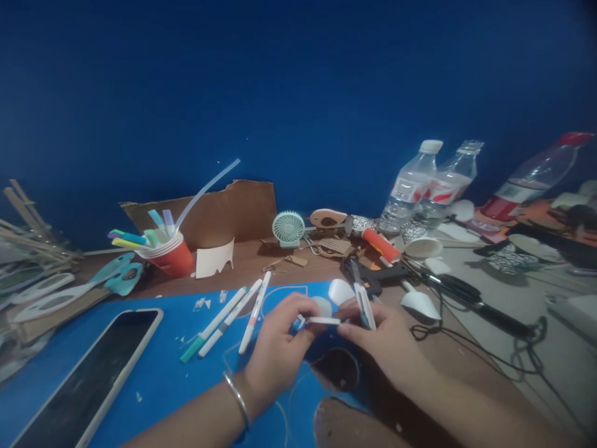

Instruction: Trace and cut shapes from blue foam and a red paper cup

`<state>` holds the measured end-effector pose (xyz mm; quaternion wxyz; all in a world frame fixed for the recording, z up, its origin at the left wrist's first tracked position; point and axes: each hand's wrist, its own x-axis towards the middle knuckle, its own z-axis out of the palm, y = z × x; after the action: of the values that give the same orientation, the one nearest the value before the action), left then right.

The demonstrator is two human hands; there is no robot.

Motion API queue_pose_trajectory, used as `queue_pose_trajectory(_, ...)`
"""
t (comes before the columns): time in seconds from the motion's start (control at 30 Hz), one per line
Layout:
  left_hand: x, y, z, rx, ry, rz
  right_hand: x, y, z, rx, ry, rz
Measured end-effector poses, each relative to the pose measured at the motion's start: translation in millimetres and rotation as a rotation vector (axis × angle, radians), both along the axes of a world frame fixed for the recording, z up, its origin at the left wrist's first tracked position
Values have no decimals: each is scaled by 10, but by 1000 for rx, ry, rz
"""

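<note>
My left hand (282, 333) is closed, pinching one end of a small white strip (324, 321) above the blue mat (200, 317). The fingertips of my right hand (382, 336) meet the strip's other end. A slim white utility knife (365, 306), its narrow tip pointing up and away, is held between the fingers of that same hand. Just behind the strip are a pale round piece (323, 305) and a white rounded piece (340, 292). Three white-barrelled markers (255, 312) lie to the left of my left hand.
A phone (88, 379) lies at front left. Behind stand a red paper cup (172, 258) of pens, cardboard (209, 218) and a small green fan (288, 229). A black glue gun (377, 274), cables and plastic bottles (410, 186) crowd the right. Dark holes show in the mat.
</note>
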<state>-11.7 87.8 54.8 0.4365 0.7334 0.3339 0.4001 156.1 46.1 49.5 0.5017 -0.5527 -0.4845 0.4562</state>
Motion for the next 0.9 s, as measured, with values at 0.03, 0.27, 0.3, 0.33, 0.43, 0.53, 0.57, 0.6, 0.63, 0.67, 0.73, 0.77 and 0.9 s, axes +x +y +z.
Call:
queue_pose_trajectory(0.03,-7,2,1,44,-20,-4,3,3,-15,-34,68,1)
queue_pose_trajectory(0.27,-32,7,-56,203,-7,25,-32,27,-72,-236,476,19)
queue_pose_trajectory(0.3,-33,5,-58,219,17,33,-37,27,-68,-240,478,26)
queue_pose_trajectory(0.33,-32,3,-57,236,43,36,-40,28,-65,-244,476,29)
queue_pose_trajectory(0.43,-24,-2,-38,261,116,30,-39,29,-61,-256,471,16)
queue_pose_trajectory(0.53,-5,-8,-20,240,145,24,-29,31,-71,-254,469,10)
queue_pose_trajectory(0.57,1,-10,-17,221,137,14,-25,31,-76,-251,472,11)
queue_pose_trajectory(0.6,6,-12,-15,192,129,0,-22,31,-81,-247,477,13)
queue_pose_trajectory(0.63,10,-14,-13,154,123,-19,-19,31,-86,-244,484,16)
queue_pose_trajectory(0.67,12,-16,-12,112,119,-43,-16,30,-89,-242,488,19)
queue_pose_trajectory(0.73,13,-18,-10,25,116,-92,-15,28,-91,-241,482,27)
queue_pose_trajectory(0.77,14,-18,-9,-14,109,-108,-16,27,-89,-247,475,31)
queue_pose_trajectory(0.9,16,-14,-16,-121,42,-87,-21,27,-71,-240,464,37)
